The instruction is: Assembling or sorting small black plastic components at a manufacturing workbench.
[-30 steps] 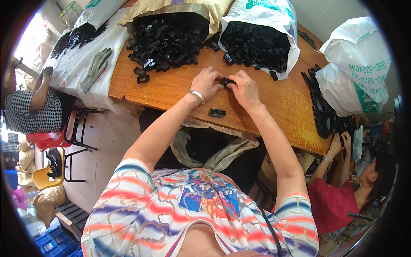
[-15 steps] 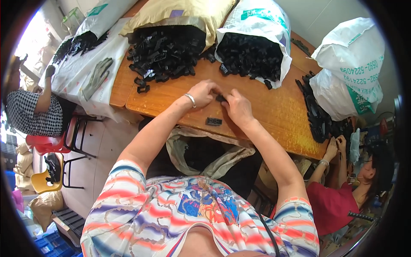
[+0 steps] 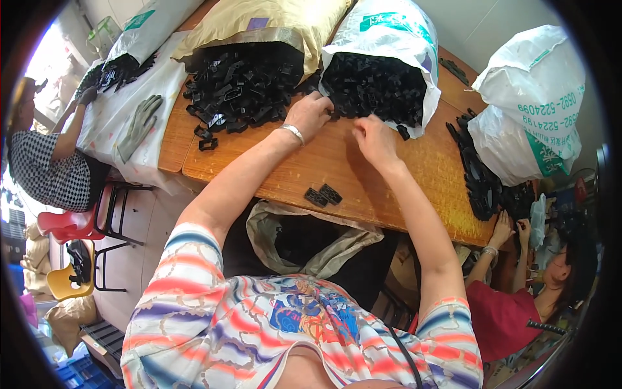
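Hands (image 3: 311,115) (image 3: 372,139) reach black parts (image 3: 372,87) spilling from white sack (image 3: 395,39).

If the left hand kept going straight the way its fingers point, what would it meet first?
Most likely the black plastic parts spilling from the white sack; the left hand already reaches its mouth, though depth is unclear.

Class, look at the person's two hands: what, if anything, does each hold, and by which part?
Cannot be told. The left hand and right hand reach the black plastic parts at the white sack's mouth; the fingers hide any grip.
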{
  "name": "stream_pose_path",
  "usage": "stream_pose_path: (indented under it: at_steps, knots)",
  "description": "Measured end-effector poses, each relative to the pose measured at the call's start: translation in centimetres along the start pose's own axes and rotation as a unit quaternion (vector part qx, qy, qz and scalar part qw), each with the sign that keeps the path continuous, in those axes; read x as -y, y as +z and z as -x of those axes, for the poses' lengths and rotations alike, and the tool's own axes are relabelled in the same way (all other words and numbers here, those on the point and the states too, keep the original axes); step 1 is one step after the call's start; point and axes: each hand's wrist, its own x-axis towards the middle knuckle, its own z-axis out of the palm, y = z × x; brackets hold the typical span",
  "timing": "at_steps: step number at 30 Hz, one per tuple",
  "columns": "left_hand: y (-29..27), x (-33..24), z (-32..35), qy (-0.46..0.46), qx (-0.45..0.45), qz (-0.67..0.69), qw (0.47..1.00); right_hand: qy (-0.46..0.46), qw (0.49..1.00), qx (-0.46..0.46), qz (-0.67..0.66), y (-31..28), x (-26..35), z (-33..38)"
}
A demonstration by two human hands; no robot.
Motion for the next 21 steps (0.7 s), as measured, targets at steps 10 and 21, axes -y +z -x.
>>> stream_pose_path:
  at_steps: [10,21]
  knots:
    - [-1.0,-2.9,4.5,0.03,0.025,0.039,0.998,0.101,0.989,-0.066,0.09,4.4,0.6,-4.8]
    - [-1.8,-4.5,6.2,0.019,0.057,0.157,0.986,0.141,0.967,0.035,-0.211,1.3,0.2,-0.4]
